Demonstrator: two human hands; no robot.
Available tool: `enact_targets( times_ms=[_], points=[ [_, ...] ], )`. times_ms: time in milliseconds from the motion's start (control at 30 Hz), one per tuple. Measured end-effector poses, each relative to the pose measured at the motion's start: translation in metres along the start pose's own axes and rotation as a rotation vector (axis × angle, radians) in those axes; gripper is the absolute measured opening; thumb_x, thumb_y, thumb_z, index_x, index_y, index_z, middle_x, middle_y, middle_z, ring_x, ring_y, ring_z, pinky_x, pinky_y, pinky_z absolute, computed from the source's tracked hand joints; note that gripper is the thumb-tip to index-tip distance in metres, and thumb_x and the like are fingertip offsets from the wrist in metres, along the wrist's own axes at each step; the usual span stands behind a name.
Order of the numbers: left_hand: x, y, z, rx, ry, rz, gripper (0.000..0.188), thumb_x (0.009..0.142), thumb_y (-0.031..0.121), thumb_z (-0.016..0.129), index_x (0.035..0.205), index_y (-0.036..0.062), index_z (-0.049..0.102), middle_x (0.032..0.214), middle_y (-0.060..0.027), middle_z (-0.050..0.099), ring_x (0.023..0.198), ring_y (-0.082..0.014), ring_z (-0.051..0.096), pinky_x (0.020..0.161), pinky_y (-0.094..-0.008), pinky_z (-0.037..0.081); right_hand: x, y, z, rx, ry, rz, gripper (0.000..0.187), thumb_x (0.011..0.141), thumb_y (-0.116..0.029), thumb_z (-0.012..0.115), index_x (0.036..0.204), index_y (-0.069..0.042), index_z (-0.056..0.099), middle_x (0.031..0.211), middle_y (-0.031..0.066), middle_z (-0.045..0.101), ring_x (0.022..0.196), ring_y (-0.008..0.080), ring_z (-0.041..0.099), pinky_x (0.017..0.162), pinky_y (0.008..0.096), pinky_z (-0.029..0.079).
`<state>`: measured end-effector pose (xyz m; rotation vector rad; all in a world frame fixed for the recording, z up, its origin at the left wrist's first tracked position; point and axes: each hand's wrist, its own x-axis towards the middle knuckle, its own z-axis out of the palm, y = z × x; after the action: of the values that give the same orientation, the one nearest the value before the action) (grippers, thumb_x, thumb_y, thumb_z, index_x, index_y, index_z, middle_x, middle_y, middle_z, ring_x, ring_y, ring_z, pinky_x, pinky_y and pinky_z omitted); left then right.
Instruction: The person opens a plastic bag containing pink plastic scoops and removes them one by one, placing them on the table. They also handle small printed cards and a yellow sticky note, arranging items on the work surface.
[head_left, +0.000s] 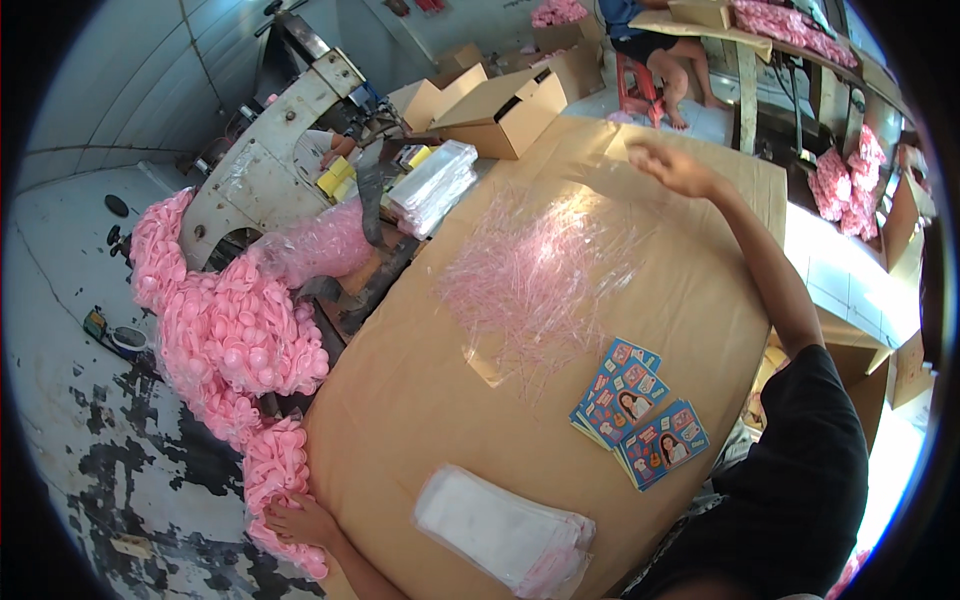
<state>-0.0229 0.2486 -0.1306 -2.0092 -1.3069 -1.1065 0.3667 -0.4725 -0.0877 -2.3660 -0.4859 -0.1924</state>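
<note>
My left hand (302, 521) rests on strung-together pink plastic pieces (276, 467) at the table's left edge, fingers spread over them. My right hand (676, 170) is raised over the far right part of the table, slightly blurred, fingers stretched out to the left. I see nothing held in it. Between my hands lies a loose heap of thin pink and clear strands (530, 270). Blue printed cards (628, 400) are fanned in overlapping piles near my right side. A stack of clear plastic bags (505, 530) lies at the near edge.
A large pile of pink pieces (235, 340) hangs beside a grey metal machine (270, 140) on the left. Clear packets (435, 185) and an open cardboard box (505, 108) stand at the back. Another person sits on a red stool (637, 88) beyond the table.
</note>
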Motion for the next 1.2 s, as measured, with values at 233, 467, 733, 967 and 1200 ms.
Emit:
enact_targets(
  times_ms=[233,467,733,967,1200],
  points=[
    [-0.002,0.008,-0.004,-0.051,0.038,0.003,0.042,0.094,0.042,0.047,0.116,0.0078,0.054,0.129,-0.0162,0.049,0.125,-0.0336,0.044,0.097,-0.0529,0.035,-0.007,-0.015,0.023,-0.427,-0.419,0.121,0.077,0.098,-0.064,0.027,0.15,-0.007,0.031,0.156,0.019,0.028,0.147,0.0389,0.013,0.119,0.0488,0.017],
    [-0.003,0.007,-0.008,-0.099,0.036,-0.002,0.04,0.092,0.037,0.051,0.116,0.0061,0.055,0.13,-0.0179,0.049,0.126,-0.0357,0.043,0.1,-0.0549,0.033,-0.014,-0.025,0.009,-0.32,-0.426,0.094,0.074,0.098,-0.065,0.027,0.15,-0.012,0.035,0.158,0.0192,0.023,0.148,0.0387,0.01,0.119,0.048,0.014],
    [-0.004,0.008,-0.011,-0.095,-0.004,0.013,0.042,0.092,0.04,0.051,0.117,0.0062,0.056,0.129,-0.0175,0.05,0.124,-0.0347,0.044,0.097,-0.0542,0.035,-0.003,-0.004,0.007,-0.302,-0.446,0.056,0.07,0.099,-0.063,0.027,0.149,-0.015,0.039,0.158,0.0201,0.022,0.148,0.0357,0.013,0.12,0.0448,0.013],
    [0.003,0.015,-0.004,-0.053,-0.004,0.008,0.043,0.092,0.044,0.051,0.116,0.0102,0.058,0.128,-0.0152,0.051,0.123,-0.0318,0.045,0.097,-0.0522,0.035,0.002,-0.009,0.022,-0.37,-0.359,0.125,0.071,0.099,-0.064,0.022,0.151,-0.017,0.033,0.159,0.0167,0.021,0.149,0.0333,0.009,0.121,0.0438,0.011],
    [0.002,0.012,-0.001,-0.053,-0.013,0.001,0.044,0.092,0.046,0.051,0.119,0.0116,0.057,0.131,-0.0143,0.05,0.125,-0.0306,0.044,0.098,-0.0534,0.033,-0.006,-0.02,0.033,-0.441,-0.382,0.114,0.07,0.1,-0.063,0.023,0.155,-0.02,0.023,0.161,0.0163,0.014,0.15,0.035,0.002,0.12,0.05,0.008]
  ],
)
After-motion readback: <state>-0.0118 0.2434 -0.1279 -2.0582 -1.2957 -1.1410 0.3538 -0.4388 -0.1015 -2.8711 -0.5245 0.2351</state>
